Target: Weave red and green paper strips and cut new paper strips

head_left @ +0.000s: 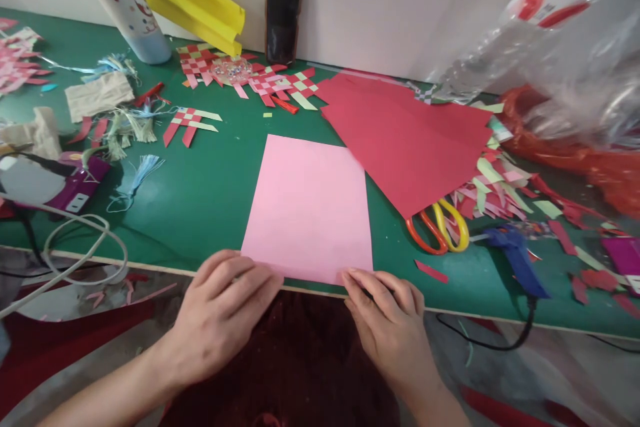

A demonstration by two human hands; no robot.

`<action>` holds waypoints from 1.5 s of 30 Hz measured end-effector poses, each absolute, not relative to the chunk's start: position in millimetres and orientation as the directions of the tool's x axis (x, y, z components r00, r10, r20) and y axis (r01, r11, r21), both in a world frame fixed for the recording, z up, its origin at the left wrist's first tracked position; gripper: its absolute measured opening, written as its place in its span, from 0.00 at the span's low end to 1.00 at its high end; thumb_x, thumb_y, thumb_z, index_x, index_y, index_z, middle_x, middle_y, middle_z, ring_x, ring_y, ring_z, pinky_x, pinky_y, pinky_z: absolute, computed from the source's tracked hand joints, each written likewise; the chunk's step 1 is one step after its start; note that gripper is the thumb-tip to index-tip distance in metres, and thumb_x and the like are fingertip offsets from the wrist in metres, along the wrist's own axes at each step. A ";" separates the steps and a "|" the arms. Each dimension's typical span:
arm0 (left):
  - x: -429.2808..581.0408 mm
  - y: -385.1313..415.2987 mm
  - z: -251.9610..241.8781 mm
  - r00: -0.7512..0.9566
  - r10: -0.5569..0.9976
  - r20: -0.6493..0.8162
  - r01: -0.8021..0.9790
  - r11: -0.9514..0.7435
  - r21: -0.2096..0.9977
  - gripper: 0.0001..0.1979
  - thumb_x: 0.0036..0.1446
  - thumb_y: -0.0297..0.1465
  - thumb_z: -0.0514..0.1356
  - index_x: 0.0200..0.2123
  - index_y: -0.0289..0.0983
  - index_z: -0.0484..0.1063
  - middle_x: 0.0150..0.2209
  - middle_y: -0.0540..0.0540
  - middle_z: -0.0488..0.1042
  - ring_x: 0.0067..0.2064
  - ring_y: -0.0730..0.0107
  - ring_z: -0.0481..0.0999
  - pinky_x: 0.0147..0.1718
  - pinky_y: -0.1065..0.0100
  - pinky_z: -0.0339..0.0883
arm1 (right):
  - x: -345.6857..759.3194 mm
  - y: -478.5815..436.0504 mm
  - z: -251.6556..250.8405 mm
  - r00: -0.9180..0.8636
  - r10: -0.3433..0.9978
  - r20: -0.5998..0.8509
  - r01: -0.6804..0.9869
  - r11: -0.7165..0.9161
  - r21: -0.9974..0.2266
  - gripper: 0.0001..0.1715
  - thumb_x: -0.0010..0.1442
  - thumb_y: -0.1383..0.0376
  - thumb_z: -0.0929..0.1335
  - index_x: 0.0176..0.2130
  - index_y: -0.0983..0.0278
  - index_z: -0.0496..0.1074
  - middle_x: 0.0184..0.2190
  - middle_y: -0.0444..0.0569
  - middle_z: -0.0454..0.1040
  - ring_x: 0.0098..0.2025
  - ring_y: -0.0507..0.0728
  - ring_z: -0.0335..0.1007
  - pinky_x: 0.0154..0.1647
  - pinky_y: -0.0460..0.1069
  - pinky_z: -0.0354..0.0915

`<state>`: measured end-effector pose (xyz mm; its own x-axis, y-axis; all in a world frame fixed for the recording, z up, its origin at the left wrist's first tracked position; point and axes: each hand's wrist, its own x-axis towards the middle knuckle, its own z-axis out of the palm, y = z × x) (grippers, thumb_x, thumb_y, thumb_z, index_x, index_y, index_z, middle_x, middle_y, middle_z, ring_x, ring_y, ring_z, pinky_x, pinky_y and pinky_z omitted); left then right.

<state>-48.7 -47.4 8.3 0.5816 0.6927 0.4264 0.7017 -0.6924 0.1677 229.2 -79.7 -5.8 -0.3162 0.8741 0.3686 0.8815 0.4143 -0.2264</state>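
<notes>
A pink sheet of paper (310,207) lies flat on the green table, its near edge along the table's front edge. My left hand (225,307) has its fingers closed together on the near left corner of the sheet. On the near right corner, my right hand (387,307) grips the paper between thumb and fingers. Both thumbs are mostly hidden under the hands. Beyond the sheet to the right lies a stack of red paper (410,140), its left side close against the pink sheet. Scissors with orange and yellow handles (440,227) stick out from under the red stack.
A blue glue gun (517,257) with a black cord lies right. Paper scraps (495,190) and a plastic bag (545,47) are behind it. Left are tassels (137,180), a white cable (85,220) and woven paper pieces (190,121). A bottle (133,10) and phone (283,13) stand at the back.
</notes>
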 end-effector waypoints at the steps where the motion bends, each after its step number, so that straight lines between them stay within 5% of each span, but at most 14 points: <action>1: -45.6 -48.9 7.3 0.611 0.682 0.402 0.685 -0.710 0.164 0.18 0.62 0.20 0.53 0.52 0.38 0.72 0.46 0.46 0.78 0.47 0.63 0.72 0.56 0.56 0.62 | 229.5 -79.7 -5.9 -0.315 0.875 0.369 0.882 0.413 -0.228 0.16 0.65 0.68 0.66 0.52 0.58 0.74 0.46 0.46 0.80 0.47 0.58 0.67 0.49 0.56 0.56; 11: -52.2 -51.8 -11.5 0.667 0.697 0.264 0.681 -0.714 0.164 0.17 0.66 0.25 0.52 0.56 0.38 0.70 0.48 0.42 0.76 0.48 0.62 0.74 0.51 0.58 0.71 | 235.8 -85.5 -16.2 -0.296 0.856 0.424 0.862 0.431 -0.269 0.16 0.63 0.70 0.69 0.51 0.59 0.73 0.42 0.50 0.76 0.46 0.58 0.67 0.50 0.56 0.61; 26: -48.5 -30.0 11.0 0.623 0.744 0.242 0.625 -0.659 0.418 0.12 0.66 0.23 0.53 0.45 0.39 0.74 0.41 0.48 0.78 0.40 0.66 0.73 0.42 0.63 0.63 | 242.4 -69.3 2.7 -0.321 0.888 0.329 0.823 0.433 -0.367 0.10 0.65 0.70 0.66 0.45 0.61 0.75 0.36 0.47 0.77 0.40 0.54 0.69 0.47 0.54 0.59; 36: -39.1 -19.2 14.5 0.544 0.814 0.201 0.736 -0.579 0.351 0.09 0.67 0.27 0.52 0.39 0.38 0.72 0.35 0.48 0.76 0.33 0.64 0.74 0.35 0.62 0.63 | 238.2 -58.0 4.2 -0.279 0.920 0.275 0.855 0.368 -0.364 0.06 0.67 0.67 0.63 0.38 0.61 0.70 0.35 0.47 0.72 0.39 0.55 0.67 0.44 0.52 0.58; 45: -38.1 -18.1 11.8 0.506 0.843 0.184 0.794 -0.538 0.283 0.10 0.64 0.26 0.55 0.46 0.38 0.72 0.39 0.44 0.73 0.40 0.59 0.72 0.39 0.58 0.66 | 238.3 -54.3 1.3 -0.226 0.938 0.263 0.884 0.311 -0.349 0.06 0.66 0.64 0.64 0.38 0.61 0.69 0.35 0.48 0.71 0.39 0.57 0.65 0.43 0.53 0.60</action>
<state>-38.1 -18.1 11.8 0.5059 0.8428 0.1835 0.7938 -0.5382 0.2831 238.3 -54.3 1.3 -0.2260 0.9379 0.2631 0.8842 0.3109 -0.3487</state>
